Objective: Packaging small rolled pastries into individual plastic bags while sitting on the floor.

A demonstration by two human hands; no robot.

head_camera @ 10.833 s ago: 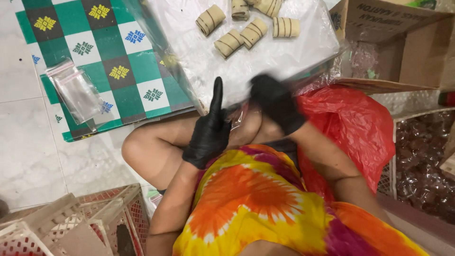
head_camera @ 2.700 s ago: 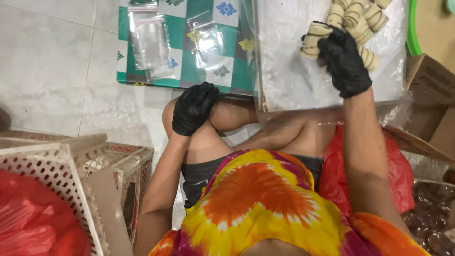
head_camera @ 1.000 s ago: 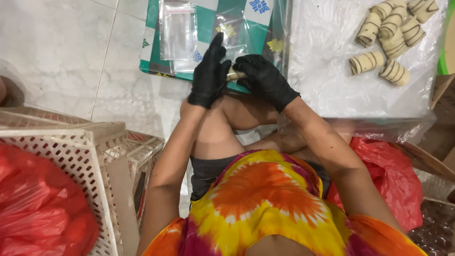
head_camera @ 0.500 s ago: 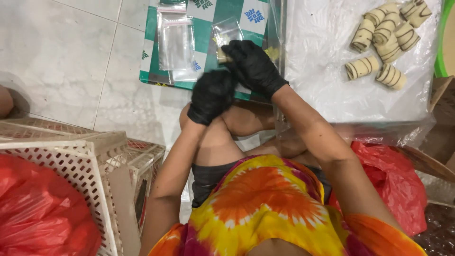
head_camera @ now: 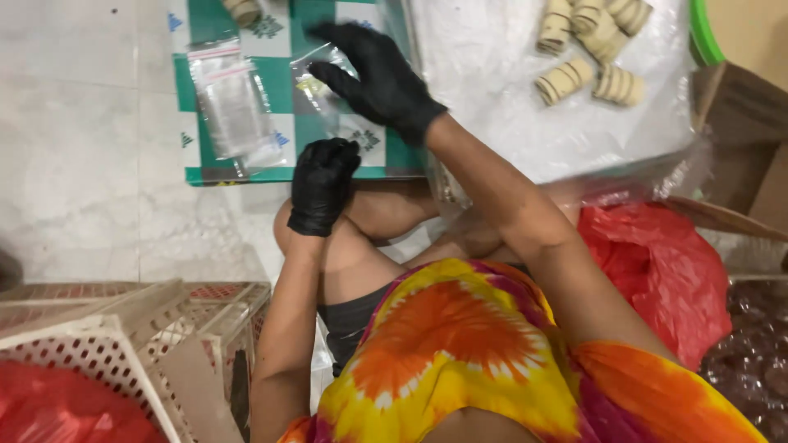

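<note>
While the black-gloved right hand [head_camera: 377, 78] lay spread, gripping nothing, on a small clear plastic bag [head_camera: 324, 90], the gloved left hand [head_camera: 322, 184] sat clenched below — one filled roll [head_camera: 244, 10] beyond, striped rolls [head_camera: 587, 45] to the right unbagged.

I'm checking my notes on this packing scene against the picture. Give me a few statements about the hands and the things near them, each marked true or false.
1. Both hands wear black gloves. True: left hand, right hand.
2. The right hand reaches over a small clear bag on the green checked mat. True.
3. The left hand holds a striped roll. False: it is curled at the mat's near edge, no roll visible in it.
4. The striped rolls lie in the white crate. False: they lie on a clear plastic sheet.
5. The red bag lies at the person's right. True.
</note>
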